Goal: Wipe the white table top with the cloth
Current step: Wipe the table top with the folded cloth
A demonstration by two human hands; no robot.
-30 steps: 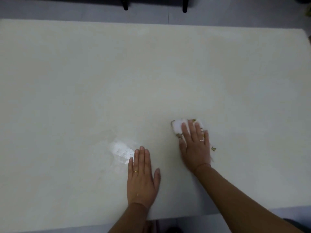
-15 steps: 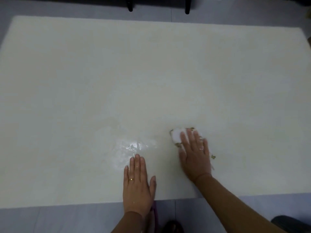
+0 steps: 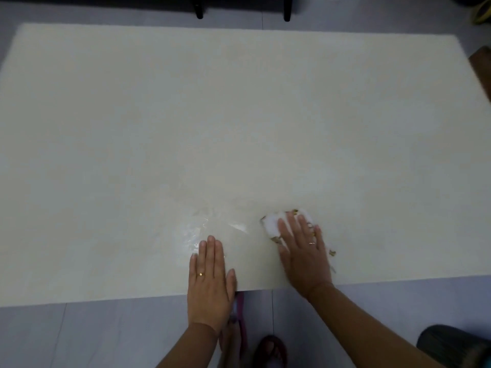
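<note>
The white table top [image 3: 212, 123] fills most of the view. A white cloth with yellow-brown marks [image 3: 273, 221] lies on it near the front edge, right of centre. My right hand [image 3: 305, 253] presses flat on the cloth with straight fingers and covers most of it. My left hand [image 3: 210, 282] rests flat on the table at the front edge, fingers straight and together, its palm partly past the edge. A shiny wet patch [image 3: 196, 232] lies just beyond the left fingertips.
Grey floor runs along the table's near side, with my feet [image 3: 268, 349] below. Two dark furniture legs [image 3: 198, 10] stand beyond the far edge. A brown object [image 3: 482, 67] sits at the right edge and a dark round object [image 3: 451, 346] at the bottom right.
Both hands have come back toward the table's front edge, the cloth sliding along under my right hand. The view has pulled back, so more floor shows in front.
</note>
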